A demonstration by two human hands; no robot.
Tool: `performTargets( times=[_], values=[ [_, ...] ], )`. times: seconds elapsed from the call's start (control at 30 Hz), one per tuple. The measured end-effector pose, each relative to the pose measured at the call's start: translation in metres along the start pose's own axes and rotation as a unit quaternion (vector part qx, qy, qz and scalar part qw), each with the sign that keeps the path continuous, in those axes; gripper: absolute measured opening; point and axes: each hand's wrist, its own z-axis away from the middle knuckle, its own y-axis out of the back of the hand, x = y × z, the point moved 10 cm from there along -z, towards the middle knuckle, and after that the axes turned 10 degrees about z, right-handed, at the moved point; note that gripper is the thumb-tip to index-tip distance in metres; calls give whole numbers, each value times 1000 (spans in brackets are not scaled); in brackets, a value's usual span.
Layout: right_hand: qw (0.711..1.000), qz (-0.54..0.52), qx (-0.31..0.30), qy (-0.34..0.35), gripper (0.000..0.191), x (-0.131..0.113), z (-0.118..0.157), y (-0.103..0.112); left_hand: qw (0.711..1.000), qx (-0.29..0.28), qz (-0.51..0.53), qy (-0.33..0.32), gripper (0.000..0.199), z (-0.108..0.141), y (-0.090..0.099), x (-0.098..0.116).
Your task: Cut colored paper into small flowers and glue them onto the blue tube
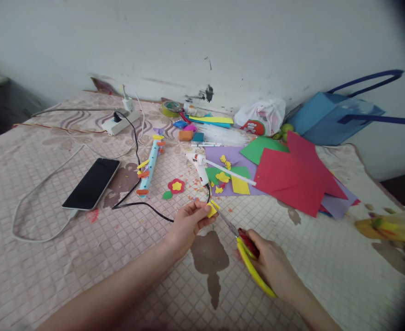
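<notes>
My left hand (pixel 190 221) pinches a small yellow foam piece (pixel 212 210) near the middle of the table. Scissors (pixel 252 266) with yellow and red handles are in my right hand (pixel 271 259), their blades pointing up and left to the yellow piece's right edge. Just beyond my left hand lies a white glue gun (pixel 199 169) with a long white glue stick in its back. A red flower (pixel 176 185) with a yellow centre and a green leaf (pixel 167 195) lie to its left. Yellow flower shapes (pixel 222 177) rest on green foam at its right.
A black phone (pixel 91 184) on a cable lies left, by a decorated light-blue strip (pixel 149 165) and a power strip (pixel 120 122). Red sheets (pixel 288 179), a blue bag (pixel 329 117) and a white plastic bag (pixel 261 118) are at the right and back. A black cord runs behind my left hand.
</notes>
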Motion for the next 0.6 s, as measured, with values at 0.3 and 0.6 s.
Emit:
performTargets(
  times=[0.3, 0.6],
  values=[
    [1000, 9, 3, -3, 13, 5, -2, -2, 999, 26, -37, 13, 21, -2, 5, -1],
    [999, 33, 5, -5, 21, 9, -1, -3, 996, 31, -73, 31, 19, -2, 5, -2]
  ],
)
